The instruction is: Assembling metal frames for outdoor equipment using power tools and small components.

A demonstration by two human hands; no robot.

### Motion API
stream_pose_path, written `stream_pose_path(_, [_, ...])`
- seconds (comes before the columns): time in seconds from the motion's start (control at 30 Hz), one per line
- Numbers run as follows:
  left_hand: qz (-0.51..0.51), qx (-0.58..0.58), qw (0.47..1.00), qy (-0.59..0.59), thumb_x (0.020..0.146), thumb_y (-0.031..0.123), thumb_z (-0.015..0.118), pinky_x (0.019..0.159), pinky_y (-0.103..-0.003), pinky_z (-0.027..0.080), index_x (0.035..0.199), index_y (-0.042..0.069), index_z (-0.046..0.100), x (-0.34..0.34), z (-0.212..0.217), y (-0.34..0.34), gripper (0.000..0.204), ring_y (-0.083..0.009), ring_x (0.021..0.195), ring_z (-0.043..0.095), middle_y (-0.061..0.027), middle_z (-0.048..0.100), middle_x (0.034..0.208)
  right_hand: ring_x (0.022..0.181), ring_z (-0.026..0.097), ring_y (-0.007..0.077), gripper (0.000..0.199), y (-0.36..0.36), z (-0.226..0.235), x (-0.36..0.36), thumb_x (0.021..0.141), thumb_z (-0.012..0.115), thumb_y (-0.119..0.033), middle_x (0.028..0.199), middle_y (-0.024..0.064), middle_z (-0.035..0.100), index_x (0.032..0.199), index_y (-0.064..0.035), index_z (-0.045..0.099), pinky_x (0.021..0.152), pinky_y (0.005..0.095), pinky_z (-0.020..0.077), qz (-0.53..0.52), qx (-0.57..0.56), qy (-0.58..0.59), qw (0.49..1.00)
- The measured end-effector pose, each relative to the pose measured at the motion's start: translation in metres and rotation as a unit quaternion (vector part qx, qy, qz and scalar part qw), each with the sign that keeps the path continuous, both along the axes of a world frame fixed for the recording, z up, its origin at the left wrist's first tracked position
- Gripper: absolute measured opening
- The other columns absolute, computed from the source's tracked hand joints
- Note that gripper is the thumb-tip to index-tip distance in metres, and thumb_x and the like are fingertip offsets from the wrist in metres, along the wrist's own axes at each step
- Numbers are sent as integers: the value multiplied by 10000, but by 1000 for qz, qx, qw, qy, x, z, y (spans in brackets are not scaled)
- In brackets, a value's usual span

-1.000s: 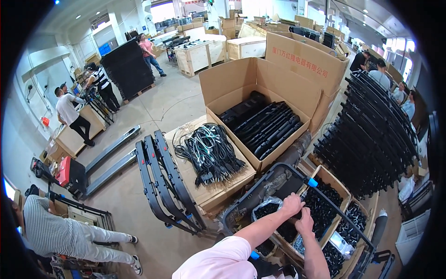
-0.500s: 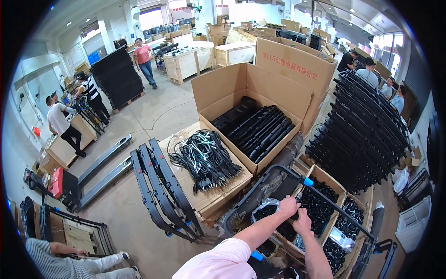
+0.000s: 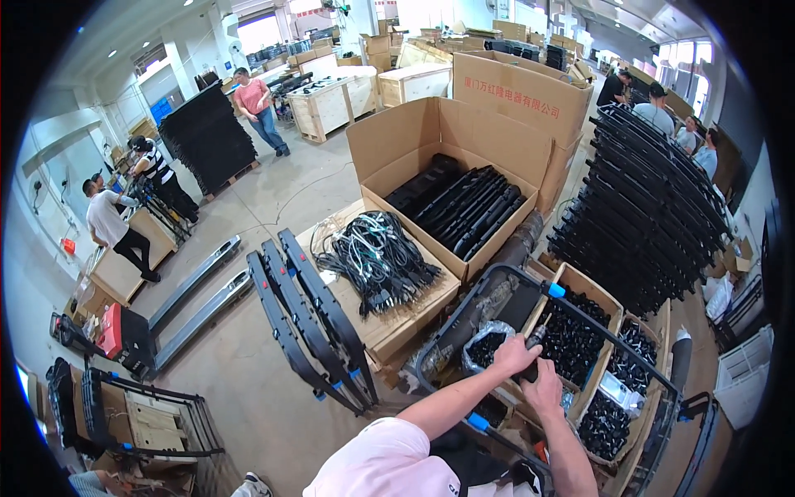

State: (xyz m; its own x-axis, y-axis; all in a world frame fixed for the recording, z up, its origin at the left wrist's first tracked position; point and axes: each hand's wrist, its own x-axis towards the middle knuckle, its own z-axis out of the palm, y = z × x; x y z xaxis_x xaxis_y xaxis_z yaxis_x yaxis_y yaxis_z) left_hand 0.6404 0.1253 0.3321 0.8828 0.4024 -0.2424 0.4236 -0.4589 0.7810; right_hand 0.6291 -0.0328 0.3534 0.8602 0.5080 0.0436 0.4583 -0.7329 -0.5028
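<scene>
Both my hands are closed together around a dark power drill (image 3: 538,334), whose thin bit points up and away over the parts bins. My left hand (image 3: 515,354) grips it near the chuck. Just below and to the right, my right hand (image 3: 543,386) wraps its dark body, which the fingers largely cover. Beneath the hands stretches a black tubular frame (image 3: 609,335) with blue clips. Under it are a wooden bin of black parts (image 3: 571,352), a plastic bag of small dark parts (image 3: 484,348) and a silvery packet (image 3: 619,393).
A bundle of black cables (image 3: 381,261) lies on a carton left of an open cardboard box (image 3: 451,265) of black parts. More frames (image 3: 310,323) stand at left, beside a pallet jack (image 3: 124,335). A tall black stack (image 3: 638,207) rises at right. Several people stand farther off.
The view has shifted slightly. My hands have turned, so the drill's chuck and bit now show beyond my left hand. The seated person at lower left is mostly out of view.
</scene>
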Motion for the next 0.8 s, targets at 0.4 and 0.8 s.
stream_pose_path(0.4, [64, -68, 992, -88, 917, 568, 734, 850, -437, 565, 1098, -11, 704, -216, 43, -56, 607, -313, 921, 744, -210, 758, 987, 1079, 651, 460, 641, -56, 32, -186, 759, 865, -167, 1221, 210, 607, 1302, -34, 551, 882, 548, 544, 79, 65, -43, 994])
stream_pose_path(0.8, [171, -136, 975, -33, 949, 479, 758, 794, -420, 553, 992, 7, 672, -405, -29, -78, 482, -224, 823, 687, -141, 728, 881, 1008, 679, 437, 620, -76, -37, -335, 796, 802, -173, 1118, 222, 641, 1324, -13, 519, 858, 534, 567, 206, 37, 61, 976])
